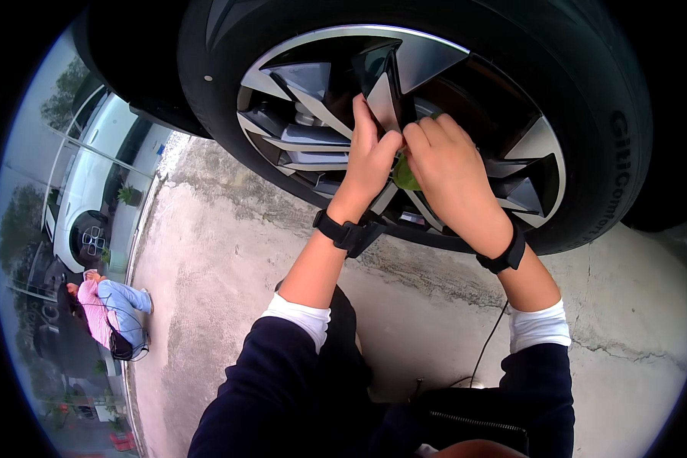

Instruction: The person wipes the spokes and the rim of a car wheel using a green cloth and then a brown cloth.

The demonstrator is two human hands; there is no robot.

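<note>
Both hands are at the centre of a car's alloy wheel (303, 137), which has dark and silver spokes and sits in a black tyre (601, 143). My left hand (372, 149) lies over the spokes near the hub, its index finger extended along a silver spoke and its thumb towards the other hand. My right hand (443, 166) has its fingers curled down beside that thumb, around part of a green, cloth-like thing (405, 174) that shows between the hands. Their fingertips meet or nearly meet, and the exact hold there is hidden.
Concrete ground (206, 275) with cracks lies below the tyre. At the left, a person (106, 309) in a striped top sits or crouches beside a glass front, where a white car (91, 172) and plants show. A thin dark cable (489, 343) runs near my right forearm.
</note>
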